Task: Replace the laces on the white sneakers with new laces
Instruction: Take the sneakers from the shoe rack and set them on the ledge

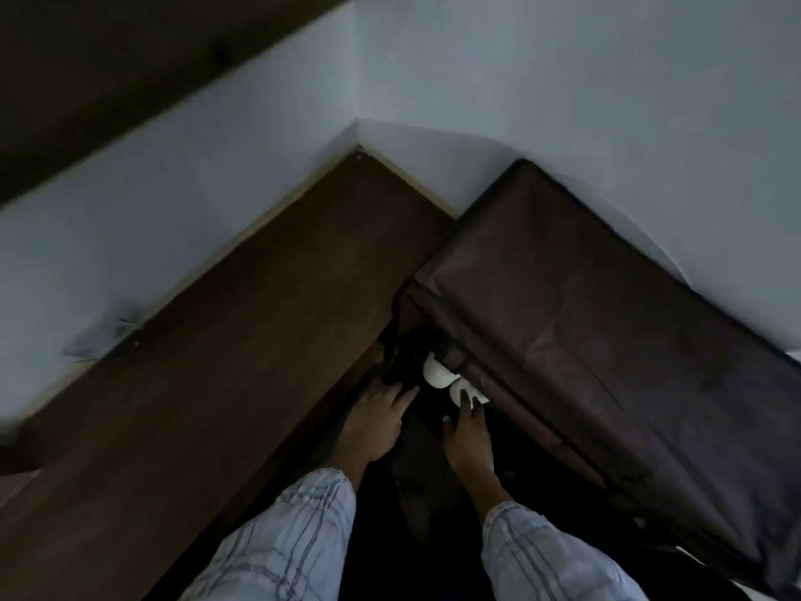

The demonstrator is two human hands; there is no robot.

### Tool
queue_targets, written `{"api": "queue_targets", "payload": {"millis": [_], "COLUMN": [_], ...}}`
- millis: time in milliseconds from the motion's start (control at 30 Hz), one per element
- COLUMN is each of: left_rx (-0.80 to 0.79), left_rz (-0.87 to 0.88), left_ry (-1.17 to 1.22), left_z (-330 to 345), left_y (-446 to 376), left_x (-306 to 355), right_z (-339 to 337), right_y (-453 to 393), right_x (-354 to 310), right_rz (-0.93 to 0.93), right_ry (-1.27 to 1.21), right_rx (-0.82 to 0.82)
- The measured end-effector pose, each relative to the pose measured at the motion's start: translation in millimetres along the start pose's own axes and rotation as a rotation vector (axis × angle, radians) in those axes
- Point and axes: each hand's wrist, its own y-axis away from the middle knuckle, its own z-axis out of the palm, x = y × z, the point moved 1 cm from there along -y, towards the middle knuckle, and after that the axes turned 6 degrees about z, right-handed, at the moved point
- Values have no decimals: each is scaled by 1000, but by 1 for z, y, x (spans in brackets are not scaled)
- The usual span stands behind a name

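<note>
Matt dark wood board [242, 340]; brown cloth cover [585, 318], faintly sheened; smooth white sneakers [437, 373].

A single head-worn view looks steeply down and forward into a dim room corner, tilted so the pale bluish walls [520, 80] run diagonally. The dark brown wooden panel [216, 362] and dark brown fabric-covered cabinet [607, 318] lie close below, both striped sleeves [286, 540] entering from the bottom edge.

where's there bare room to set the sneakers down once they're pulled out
The brown wooden top, bordered by the wall and the dark fabric-covered rack, is bare. The rack's cloth top is bare too. The dim gap where both hands reach for the white sneakers is crowded.
</note>
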Motion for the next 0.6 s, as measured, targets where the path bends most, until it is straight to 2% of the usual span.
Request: {"api": "queue_targets", "payload": {"millis": [133, 167, 267, 333, 467, 600], "left_rx": [95, 64, 62, 64, 68, 100], "left_rz": [-89, -81, -70, -120, 10, 2], "left_ry": [240, 257, 69, 69, 68, 102], "left_z": [36, 47, 66, 79, 93, 82], "left_y": [-65, -81, -113, -138, -150, -121], "left_x": [-10, -13, -12, -13, -12, -12], "right_z": [21, 27, 41, 49, 65, 63], "right_y": [-47, -57, -78, -97, -123, -102], "right_x": [23, 29, 39, 44, 52, 48], "right_rz": [175, 196, 280, 359, 391, 446], "right_ry": [-140, -188, -312, -379, -596, -564], "right_rx": [116, 123, 107, 126, 260, 335]}}
